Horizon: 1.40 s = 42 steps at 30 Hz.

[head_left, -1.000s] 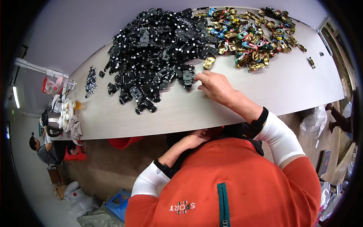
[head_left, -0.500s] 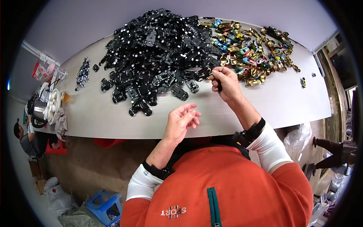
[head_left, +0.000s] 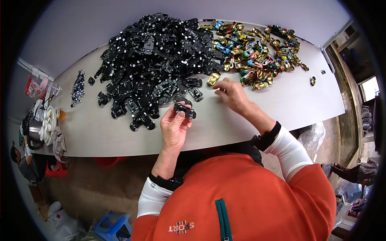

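Note:
My left hand (head_left: 173, 130) is closed on a black toy car chassis (head_left: 185, 110), held above the table in front of the dark pile. My right hand (head_left: 235, 96) is over the table to the right, fingers a little bent and apart, with nothing visible in them. Just beyond its fingertips lies a gold toy car body (head_left: 213, 79); whether they touch it I cannot tell. A big heap of black chassis (head_left: 157, 52) covers the middle back. Right of it spreads a pile of gold and coloured car bodies (head_left: 251, 54).
At the left lies a small heap of silvery parts (head_left: 78, 90). Near the left edge are a tray of white cups (head_left: 49, 124), a steel kettle (head_left: 35, 131) and a cloth (head_left: 59, 144). A blue stool (head_left: 112, 225) stands below. Another person (head_left: 27, 164) sits far left.
The right hand, which held a black piece by the pile, now shows nothing in it. My left hand, empty before, has moved up and left and now holds a chassis.

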Available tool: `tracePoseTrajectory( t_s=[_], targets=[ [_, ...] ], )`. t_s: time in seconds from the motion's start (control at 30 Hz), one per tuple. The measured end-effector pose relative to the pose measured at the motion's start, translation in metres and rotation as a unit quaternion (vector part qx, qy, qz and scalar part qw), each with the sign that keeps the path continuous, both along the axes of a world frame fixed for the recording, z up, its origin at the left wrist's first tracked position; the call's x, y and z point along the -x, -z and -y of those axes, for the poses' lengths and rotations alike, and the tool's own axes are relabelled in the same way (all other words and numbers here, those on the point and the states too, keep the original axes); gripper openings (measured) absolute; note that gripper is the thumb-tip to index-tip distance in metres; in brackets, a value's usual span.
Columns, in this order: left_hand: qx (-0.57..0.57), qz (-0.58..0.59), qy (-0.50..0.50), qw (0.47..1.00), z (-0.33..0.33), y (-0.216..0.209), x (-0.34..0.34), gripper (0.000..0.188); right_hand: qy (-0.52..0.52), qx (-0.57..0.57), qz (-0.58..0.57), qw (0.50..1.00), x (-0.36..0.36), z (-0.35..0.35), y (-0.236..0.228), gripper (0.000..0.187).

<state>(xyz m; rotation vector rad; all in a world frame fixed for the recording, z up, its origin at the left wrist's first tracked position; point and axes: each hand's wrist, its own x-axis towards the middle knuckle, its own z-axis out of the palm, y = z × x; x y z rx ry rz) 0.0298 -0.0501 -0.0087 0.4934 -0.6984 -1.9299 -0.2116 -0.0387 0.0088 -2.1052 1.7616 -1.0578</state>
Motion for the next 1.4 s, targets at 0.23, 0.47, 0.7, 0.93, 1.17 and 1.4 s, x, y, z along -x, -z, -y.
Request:
tracePoseTrajectory(
  t_s=[0.23, 0.47, 0.7, 0.93, 1.17, 1.4],
  targets=[
    [-0.009, 0.011, 0.037, 0.999, -0.008, 0.009, -0.005, 0.027, 0.008, -0.050, -0.170, 0.984, 0.016, 0.029, -0.003, 0.010],
    [0.009, 0.015, 0.058, 0.998, -0.012, 0.006, -0.001, 0.026, -0.093, -0.360, 0.494, 0.786, 0.014, -0.001, -0.041, 0.011],
    [-0.021, -0.022, 0.162, 0.986, -0.018, 0.009, 0.017, 0.027, -0.134, -0.454, 0.282, 0.834, 0.034, -0.003, -0.022, 0.012],
    [-0.048, -0.059, 0.163, 0.984, -0.015, 0.013, 0.007, 0.030, -0.060, -0.432, 0.051, 0.898, 0.041, 0.003, -0.031, 0.010],
    [-0.024, -0.066, 0.181, 0.981, -0.017, 0.020, 0.007, 0.033, 0.084, -0.163, -0.125, 0.975, 0.045, -0.011, -0.026, 0.024],
    [-0.026, -0.060, 0.155, 0.986, -0.018, 0.021, 0.011, 0.031, 0.103, -0.248, -0.217, 0.938, 0.014, -0.005, -0.025, 0.054]
  ],
)
